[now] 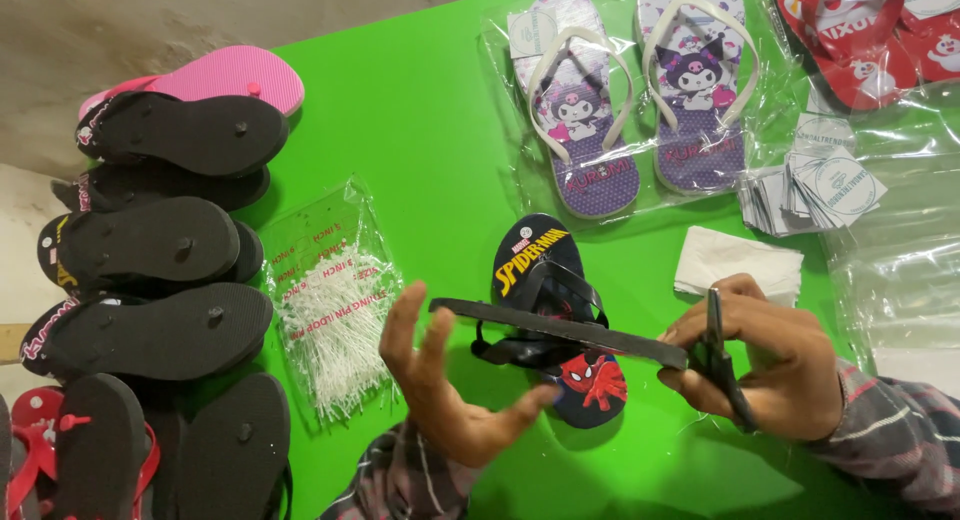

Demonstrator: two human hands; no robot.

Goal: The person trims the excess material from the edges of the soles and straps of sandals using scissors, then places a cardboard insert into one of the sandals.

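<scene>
Two black flip-flops at the green table's (420, 130) near edge: one flat (590, 390), one edge-on (560, 328). Right hand (770, 365) clenched, pinching edge-on sandal and black tool (722, 365). Left hand (445, 380) spread, fingers released, holding nothing.

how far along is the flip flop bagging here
Done: one purple pair lies sealed in a clear bag, and a red pair is bagged too. In hand: the right hand pinches a black flip flop edge-on with a dark tool, above its mate on the green table; the left hand is open beside it. Left: loose stacked flip flops.
</scene>
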